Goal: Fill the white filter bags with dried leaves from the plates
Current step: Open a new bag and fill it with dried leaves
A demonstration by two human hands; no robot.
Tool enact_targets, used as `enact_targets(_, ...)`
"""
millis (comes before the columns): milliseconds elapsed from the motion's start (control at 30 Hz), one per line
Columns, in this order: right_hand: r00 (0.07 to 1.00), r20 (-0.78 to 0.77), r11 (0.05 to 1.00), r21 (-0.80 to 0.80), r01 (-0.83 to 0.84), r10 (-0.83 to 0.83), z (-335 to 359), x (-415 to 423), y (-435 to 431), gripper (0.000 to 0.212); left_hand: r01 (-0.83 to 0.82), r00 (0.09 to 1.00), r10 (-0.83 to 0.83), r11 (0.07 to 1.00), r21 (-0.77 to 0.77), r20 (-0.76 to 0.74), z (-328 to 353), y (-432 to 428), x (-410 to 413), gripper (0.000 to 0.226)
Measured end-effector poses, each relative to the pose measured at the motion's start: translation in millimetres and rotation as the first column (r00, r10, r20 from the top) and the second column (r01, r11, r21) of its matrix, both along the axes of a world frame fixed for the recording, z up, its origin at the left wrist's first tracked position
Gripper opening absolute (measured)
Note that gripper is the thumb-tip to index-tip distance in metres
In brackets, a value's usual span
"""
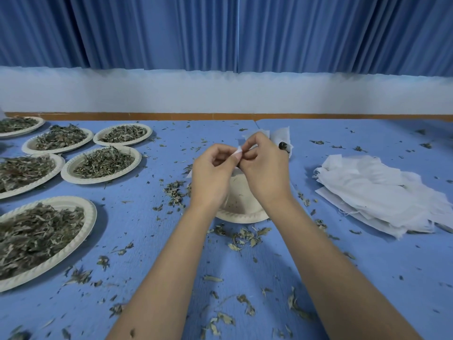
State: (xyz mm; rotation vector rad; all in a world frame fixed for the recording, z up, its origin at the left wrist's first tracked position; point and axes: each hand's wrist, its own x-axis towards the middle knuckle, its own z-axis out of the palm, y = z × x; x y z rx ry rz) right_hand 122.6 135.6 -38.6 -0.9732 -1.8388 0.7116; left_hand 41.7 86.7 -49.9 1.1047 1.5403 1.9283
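Note:
My left hand (214, 173) and my right hand (266, 168) meet above the middle of the blue table, fingers curled, both pinching the top edge of a white filter bag (238, 151). Most of the bag is hidden behind my hands. Under them sits a nearly empty paper plate (241, 212). A filled bag (282, 141) with dark leaves showing lies just behind my right hand. Several paper plates heaped with dried leaves stand to the left, the nearest (36, 236) at the front left and another (101, 164) further back.
A loose stack of white filter bags (382, 192) lies on the right of the table. Dried leaf scraps (242, 236) are scattered over the blue tabletop. A white wall and blue curtain stand behind the table's far edge.

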Motion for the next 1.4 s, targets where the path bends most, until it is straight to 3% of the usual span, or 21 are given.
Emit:
enact_targets(200, 0.997, 0.012, 0.997, -0.011, -0.081, 0.081, 5, 4, 2, 0.013, 0.078, 0.987, -0.089, 0.994, 0.079, 0.136, 0, -3, -2, 0.011)
enact_targets(500, 0.986, 0.076, 0.984, 0.106, 0.142, -0.150, -3, 7, 13, 0.024, 0.193, 0.977, -0.194, 0.981, 0.019, 0.086, -3, -1, 6, 0.016)
enact_targets(600, 0.969, 0.127, 0.977, 0.063, 0.205, -0.211, -6, 9, 19, 0.035, 0.197, 0.977, -0.197, 0.980, 0.008, 0.085, -4, -1, 7, 0.017)
enact_targets(700, 0.965, 0.205, 0.981, -0.072, 0.181, -0.163, -5, 15, 24, 0.050, 0.173, 0.976, -0.175, 0.985, 0.028, 0.131, -4, 1, 7, 0.016)
enact_targets(767, 0.991, 0.122, 0.965, -0.252, 0.078, -0.048, -3, 19, 25, 0.040, 0.170, 0.966, -0.182, 0.982, 0.078, 0.183, -2, 3, 10, 0.016)
enact_targets(833, 0.996, -0.085, 0.917, -0.394, -0.068, 0.037, -3, 22, 24, 0.022, 0.177, 0.958, -0.197, 0.978, 0.111, 0.209, 2, 9, 13, 0.016)
enact_targets(933, 0.959, -0.284, 0.922, -0.377, -0.091, -0.022, -2, 23, 31, 0.007, 0.200, 0.951, -0.222, 0.973, 0.119, 0.215, 14, 22, 17, 0.015)
enact_targets(1000, 0.958, -0.262, 0.956, -0.292, 0.033, -0.114, 4, 23, 46, 0.003, 0.191, 0.962, -0.205, 0.977, 0.092, 0.181, 22, 37, 18, 0.014)
enact_targets(1133, 0.948, -0.235, 0.974, -0.120, 0.192, -0.216, 17, 20, 91, 0.009, 0.009, 0.997, -0.010, 1.000, 0.010, 0.076, 31, 83, 20, 0.013)
enact_targets(1300, 0.969, -0.152, 0.981, -0.024, 0.192, -0.193, 9, 15, 147, 0.020, -0.168, 0.977, 0.151, 0.980, -0.105, -0.150, 25, 146, 17, 0.023)
enact_targets(1400, 0.980, 0.039, 0.981, -0.002, 0.195, -0.195, -4, 15, 170, 0.027, -0.225, 0.946, 0.172, 0.958, -0.175, -0.275, 9, 166, 14, 0.021)
